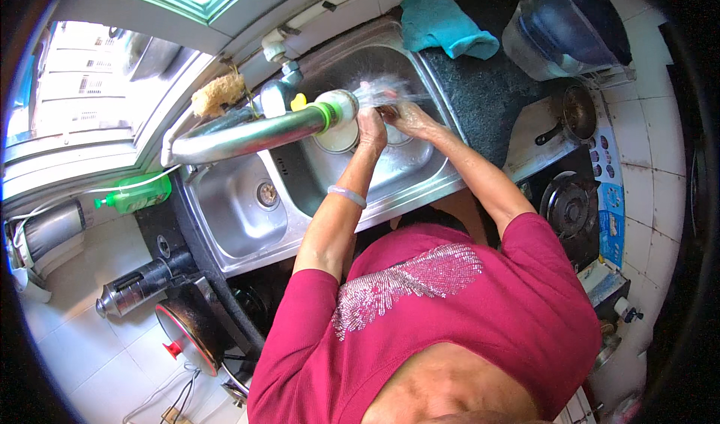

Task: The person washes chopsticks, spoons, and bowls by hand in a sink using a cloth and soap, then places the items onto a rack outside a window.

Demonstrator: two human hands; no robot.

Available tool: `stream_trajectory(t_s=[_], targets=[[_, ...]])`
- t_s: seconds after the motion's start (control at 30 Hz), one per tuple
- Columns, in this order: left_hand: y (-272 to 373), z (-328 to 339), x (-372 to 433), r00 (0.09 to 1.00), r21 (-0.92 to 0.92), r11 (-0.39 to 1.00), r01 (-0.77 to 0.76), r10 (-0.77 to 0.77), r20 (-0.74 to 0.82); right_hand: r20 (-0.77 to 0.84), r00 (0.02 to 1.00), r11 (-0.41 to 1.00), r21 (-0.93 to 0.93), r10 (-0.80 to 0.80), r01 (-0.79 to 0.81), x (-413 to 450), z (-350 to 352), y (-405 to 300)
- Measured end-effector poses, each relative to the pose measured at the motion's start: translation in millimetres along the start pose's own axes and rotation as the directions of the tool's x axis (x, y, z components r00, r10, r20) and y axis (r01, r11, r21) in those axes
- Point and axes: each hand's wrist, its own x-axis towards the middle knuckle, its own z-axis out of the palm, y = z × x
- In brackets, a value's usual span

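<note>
Both of my hands are over the large basin of a stainless steel sink [357, 168], under a spray of running water [388, 91]. The water comes from a metal faucet [247, 136] with a bright green collar near its outlet. My left hand [371, 125] is just beside the outlet, a pale bangle on its wrist. Close against it on the right is my right hand [409, 119], its fingers bent. Something small and brown [387, 111] shows between them; spray and fingers hide what it is. Beneath the hands, a pale round dish [337, 138] sits in the basin.
To the left is a smaller basin [239, 210] with a drain. A sponge [218, 94] and a green bottle [143, 192] are by the window. Right of the sink lie a turquoise cloth [444, 25], a large tub [554, 36], a small pan [576, 112] and a gas burner [569, 203].
</note>
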Motion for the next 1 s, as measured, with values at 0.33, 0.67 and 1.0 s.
stream_trajectory(t_s=[0.33, 0.67, 1.0], targets=[[-9, -8, 11, 0.997, -0.176, 0.984, 0.011, -0.025, -0.08, -0.467, 0.883, 0.976, 0.213, 0.053, 0.054, -3, -21, -17], [-19, -27, 43, 0.898, -0.666, 0.637, 0.389, -0.424, 0.119, -0.326, 0.908, 0.937, 0.134, -0.264, 0.321, 23, 58, 1], [-46, -30, 49, 0.831, -0.717, 0.614, 0.33, 0.171, 0.529, -0.375, 0.922, 0.859, 0.436, -0.097, 0.267, 45, 56, -8]])
